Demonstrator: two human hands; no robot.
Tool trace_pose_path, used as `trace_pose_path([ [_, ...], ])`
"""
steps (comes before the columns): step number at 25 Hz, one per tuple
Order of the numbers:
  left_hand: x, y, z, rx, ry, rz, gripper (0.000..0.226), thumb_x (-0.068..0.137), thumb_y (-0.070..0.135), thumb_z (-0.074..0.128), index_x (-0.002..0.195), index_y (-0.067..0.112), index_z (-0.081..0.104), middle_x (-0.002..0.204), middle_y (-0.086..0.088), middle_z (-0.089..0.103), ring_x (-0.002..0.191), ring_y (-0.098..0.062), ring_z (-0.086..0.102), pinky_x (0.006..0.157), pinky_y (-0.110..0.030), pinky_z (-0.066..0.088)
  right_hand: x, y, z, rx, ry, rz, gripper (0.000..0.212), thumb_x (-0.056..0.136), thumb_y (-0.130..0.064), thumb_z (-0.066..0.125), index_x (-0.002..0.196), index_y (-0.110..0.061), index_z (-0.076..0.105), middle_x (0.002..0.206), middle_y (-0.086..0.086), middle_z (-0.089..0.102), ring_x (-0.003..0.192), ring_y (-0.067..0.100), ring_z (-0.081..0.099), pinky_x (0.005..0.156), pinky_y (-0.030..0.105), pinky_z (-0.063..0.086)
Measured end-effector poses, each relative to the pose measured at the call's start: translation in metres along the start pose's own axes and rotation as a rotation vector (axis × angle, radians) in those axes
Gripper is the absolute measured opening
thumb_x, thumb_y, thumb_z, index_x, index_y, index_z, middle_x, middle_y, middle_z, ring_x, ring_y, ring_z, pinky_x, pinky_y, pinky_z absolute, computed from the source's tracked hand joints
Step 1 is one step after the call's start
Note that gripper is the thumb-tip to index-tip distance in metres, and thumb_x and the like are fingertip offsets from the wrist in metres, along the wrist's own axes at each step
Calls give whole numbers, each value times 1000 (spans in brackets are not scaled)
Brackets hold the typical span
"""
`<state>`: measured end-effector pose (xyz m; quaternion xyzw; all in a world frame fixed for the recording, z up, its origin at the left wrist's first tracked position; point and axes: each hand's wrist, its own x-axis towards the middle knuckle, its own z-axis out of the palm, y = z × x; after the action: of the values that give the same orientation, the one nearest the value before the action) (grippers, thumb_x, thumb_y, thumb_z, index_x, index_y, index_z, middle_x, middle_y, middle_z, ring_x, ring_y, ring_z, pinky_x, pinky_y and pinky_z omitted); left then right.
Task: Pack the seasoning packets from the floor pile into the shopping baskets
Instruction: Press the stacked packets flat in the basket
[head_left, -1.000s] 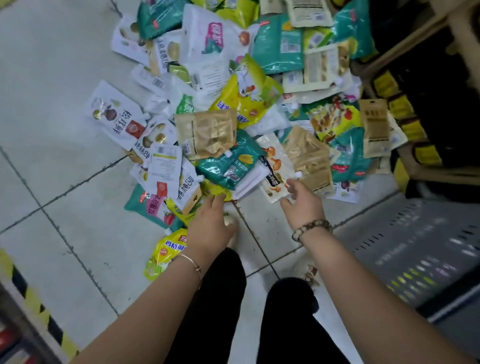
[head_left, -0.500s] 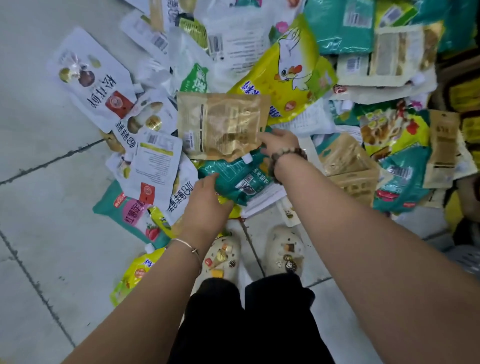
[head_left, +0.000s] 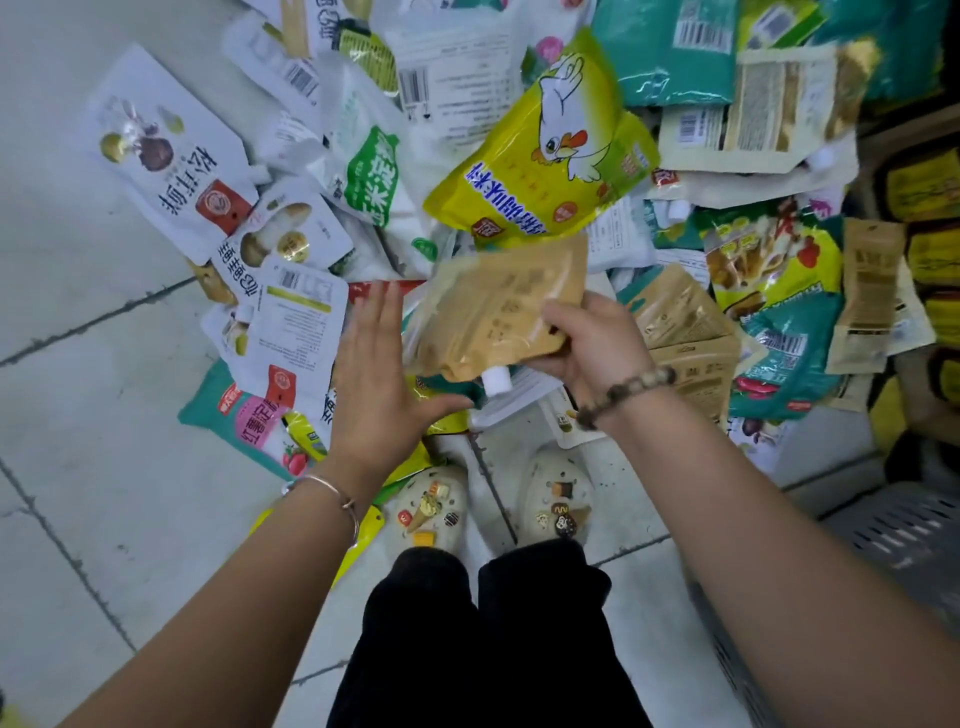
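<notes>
Tiled floor (head_left: 78, 467) carries the pile (head_left: 545, 171). The right hand (head_left: 592, 343) grips a tan pouch (head_left: 493, 306) above it; the left hand (head_left: 379, 384) spreads flat alongside, empty. Soft, slick film likely sags; gripping near the spout (head_left: 494, 380) suits.

Floor (head_left: 104, 493): pale tiles with dark grout filled the left.
Clogs (head_left: 434, 501): white, charm-studded, stood lower centre.
Trousers (head_left: 467, 649): black, showed bottom centre.

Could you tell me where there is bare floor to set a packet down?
Bare floor tiles lie left of the pile, bordered by the white mushroom packet, the teal-and-pink packet and the left forearm. Ahead and right, overlapping packets crowd toward the grey basket.
</notes>
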<state>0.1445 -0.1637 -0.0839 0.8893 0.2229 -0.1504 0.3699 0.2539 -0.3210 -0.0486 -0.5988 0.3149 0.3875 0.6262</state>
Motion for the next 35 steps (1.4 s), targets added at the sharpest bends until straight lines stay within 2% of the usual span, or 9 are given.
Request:
trace_pose_path([
  [4, 2, 32, 8, -113, -75, 191, 70, 75, 32, 71, 138, 14, 46, 133, -8, 56, 123, -24, 51, 103, -35, 37, -34, 1, -42, 257, -5, 173, 11, 92, -1, 47, 87, -3, 57, 64, 7, 70, 54, 18, 68, 39, 20, 50],
  [7, 0, 57, 25, -173, -186, 98, 47, 77, 31, 57, 122, 21, 64, 115, -5, 69, 104, -23, 64, 84, -28, 49, -38, 7, -65, 283, 31, 133, 15, 95, -17, 47, 91, -4, 54, 66, 8, 71, 53, 21, 68, 40, 21, 51],
  [10, 0, 74, 50, -288, -193, -125, 22, 81, 28, 70, 100, 17, 70, 91, -5, 72, 82, -19, 64, 69, -27, 48, -26, 22, -95, 103, 113, 62, 39, 93, -49, 39, 97, -16, 59, 95, 3, 72, 74, 21, 71, 56, 29, 55],
  [13, 1, 79, 73, -524, -173, -410, 10, 83, 14, 71, 75, 18, 65, 71, 7, 67, 65, -9, 61, 59, -19, 47, 8, 51, -140, -570, 373, -38, 30, 91, -38, 54, 111, -16, 56, 119, 6, 61, 94, 19, 60, 76, 28, 44],
  [15, -1, 76, 85, -589, -177, -507, 14, 85, 14, 69, 72, 18, 65, 67, 7, 66, 60, -8, 60, 56, -19, 48, 36, 70, -167, -946, 418, -28, 46, 84, -33, 64, 123, -13, 51, 125, 8, 55, 108, 26, 54, 84, 31, 42],
  [20, 0, 63, 111, -691, -197, -620, 7, 86, 18, 68, 80, 14, 67, 66, 4, 72, 61, -11, 69, 49, -20, 51, 81, 107, -214, -809, 603, 189, 93, 68, -40, 79, 140, -10, 28, 143, 14, 32, 130, 33, 34, 104, 44, 33],
  [25, 3, 54, 133, -753, -241, -662, 3, 86, 18, 67, 87, 16, 68, 82, -2, 75, 77, -20, 72, 65, -31, 58, 103, 122, -225, -692, 777, 216, 85, 63, -45, 80, 130, -10, 42, 136, 13, 43, 125, 32, 40, 101, 46, 39],
  [31, 6, 58, 131, -749, -300, -665, 4, 88, 19, 64, 90, 15, 66, 80, 1, 75, 73, -16, 72, 57, -25, 55, 81, 119, -236, -575, 617, 48, 33, 84, -28, 66, 108, -5, 63, 109, 12, 66, 103, 27, 59, 86, 33, 45],
  [35, -9, 73, 106, -675, -335, -622, 4, 85, 17, 68, 89, 16, 68, 81, -1, 75, 74, -19, 72, 62, -29, 56, 34, 109, -216, -410, 863, -94, 26, 86, -26, 64, 104, -7, 61, 99, 5, 63, 87, 16, 54, 71, 21, 39],
])
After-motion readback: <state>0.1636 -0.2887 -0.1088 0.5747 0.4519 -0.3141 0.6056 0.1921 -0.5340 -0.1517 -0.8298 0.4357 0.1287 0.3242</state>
